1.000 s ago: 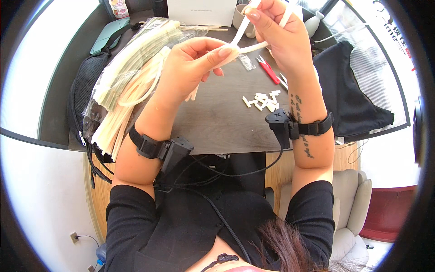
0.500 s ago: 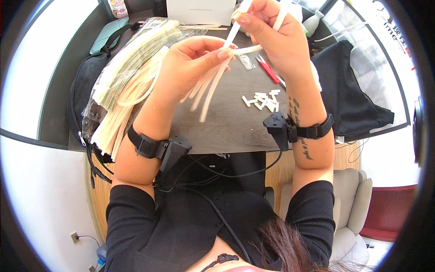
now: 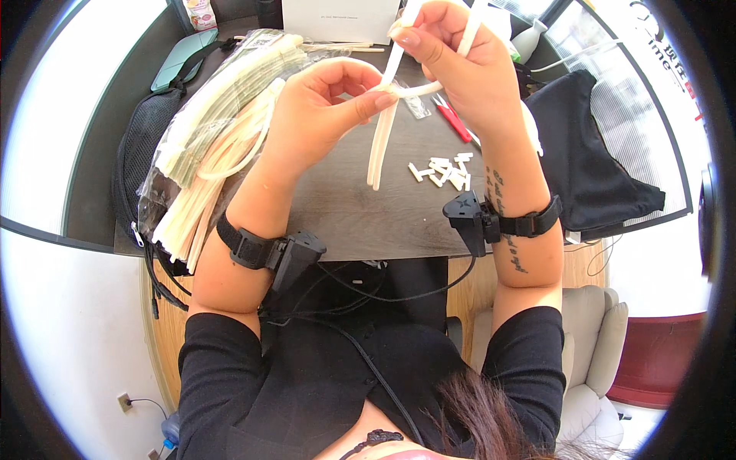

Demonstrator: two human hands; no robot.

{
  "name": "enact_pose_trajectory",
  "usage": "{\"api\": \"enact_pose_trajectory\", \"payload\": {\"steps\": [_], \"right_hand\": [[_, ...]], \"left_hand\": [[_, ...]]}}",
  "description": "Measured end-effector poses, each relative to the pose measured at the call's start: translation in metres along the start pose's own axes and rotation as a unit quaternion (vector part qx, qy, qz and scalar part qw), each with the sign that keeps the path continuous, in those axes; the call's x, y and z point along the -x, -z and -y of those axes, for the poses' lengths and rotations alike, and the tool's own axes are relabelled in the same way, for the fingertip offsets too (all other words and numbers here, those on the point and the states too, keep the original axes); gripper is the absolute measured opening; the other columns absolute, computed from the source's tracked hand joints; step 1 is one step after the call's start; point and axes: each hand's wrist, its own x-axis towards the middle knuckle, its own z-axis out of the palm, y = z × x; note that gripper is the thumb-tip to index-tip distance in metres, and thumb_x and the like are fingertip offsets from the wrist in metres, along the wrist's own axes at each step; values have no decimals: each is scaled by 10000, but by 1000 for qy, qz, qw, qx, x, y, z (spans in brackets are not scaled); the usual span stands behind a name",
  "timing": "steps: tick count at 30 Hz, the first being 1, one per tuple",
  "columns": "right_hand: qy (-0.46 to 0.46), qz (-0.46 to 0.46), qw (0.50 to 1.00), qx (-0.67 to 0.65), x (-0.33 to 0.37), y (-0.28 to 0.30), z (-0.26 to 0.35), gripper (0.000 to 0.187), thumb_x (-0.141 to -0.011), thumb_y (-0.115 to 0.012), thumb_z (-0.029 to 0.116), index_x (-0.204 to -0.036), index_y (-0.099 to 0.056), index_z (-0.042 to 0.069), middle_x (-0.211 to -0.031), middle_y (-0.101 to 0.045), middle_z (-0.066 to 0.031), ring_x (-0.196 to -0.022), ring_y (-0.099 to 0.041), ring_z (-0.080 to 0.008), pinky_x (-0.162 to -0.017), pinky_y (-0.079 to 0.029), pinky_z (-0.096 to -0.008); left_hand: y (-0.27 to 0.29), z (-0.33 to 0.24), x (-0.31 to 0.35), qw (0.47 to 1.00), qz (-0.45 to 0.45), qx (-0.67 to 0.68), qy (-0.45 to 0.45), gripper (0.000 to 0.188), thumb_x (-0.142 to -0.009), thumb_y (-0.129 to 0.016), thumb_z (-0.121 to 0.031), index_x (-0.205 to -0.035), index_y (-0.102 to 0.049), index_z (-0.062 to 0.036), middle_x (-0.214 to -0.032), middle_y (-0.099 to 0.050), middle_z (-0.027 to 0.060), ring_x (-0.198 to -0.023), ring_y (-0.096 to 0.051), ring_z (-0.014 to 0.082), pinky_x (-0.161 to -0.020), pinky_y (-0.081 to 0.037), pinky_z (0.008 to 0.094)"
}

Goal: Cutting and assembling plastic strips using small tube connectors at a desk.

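Cream-white pipe cleaners are held up between my two hands above the desk. My left hand pinches them with thumb and fingertip where the strands meet, and two ends dangle side by side below. Higher and to the right, my right hand is closed on the upper strands. One strand bends across from the left thumb toward the right palm, and another runs up out of the picture. The right fingers partly hide the strands.
At left lies a clear plastic bag with bundles of cream pipe cleaners. Short white cut pieces are heaped right of centre, near red-handled snips. A black cloth covers the right side; a white box stands behind.
The dangling ends have swung from a spread, leftward slant to hanging nearly straight down together. My left thumb has shifted slightly along the strands; my right hand has barely moved.
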Motion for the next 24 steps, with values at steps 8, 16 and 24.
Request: {"api": "enact_pose_trajectory", "payload": {"steps": [8,16,24], "right_hand": [[81,-18,982,-170,-7,4,-11,66,-916,-589,-17,-971,-578,18,-858,-625,-14,-777,-582,-67,-702,-465,-190],[75,-21,984,-160,-7,7,-15,85,-908,-587,-44,-966,-579,18,-866,-627,-21,-797,-584,-75,-719,-464,-192],[-27,-24,997,-64,-4,-2,10,56,-957,-571,96,-940,-568,43,-785,-576,25,-671,-492,-22,-580,-365,-165]], "left_hand": [[-4,-6,-1,993,-7,120,20,125,-892,-664,-101,-969,-620,-12,-917,-676,70,-808,-644,120,-755,-530,252],[-2,-1,0,992,1,124,8,140,-897,-674,-117,-958,-603,-14,-903,-665,40,-879,-654,121,-789,-519,234],[2,10,-2,994,-35,84,-60,128,-909,-665,-150,-947,-597,-49,-938,-644,21,-866,-619,86,-779,-507,239]]}}
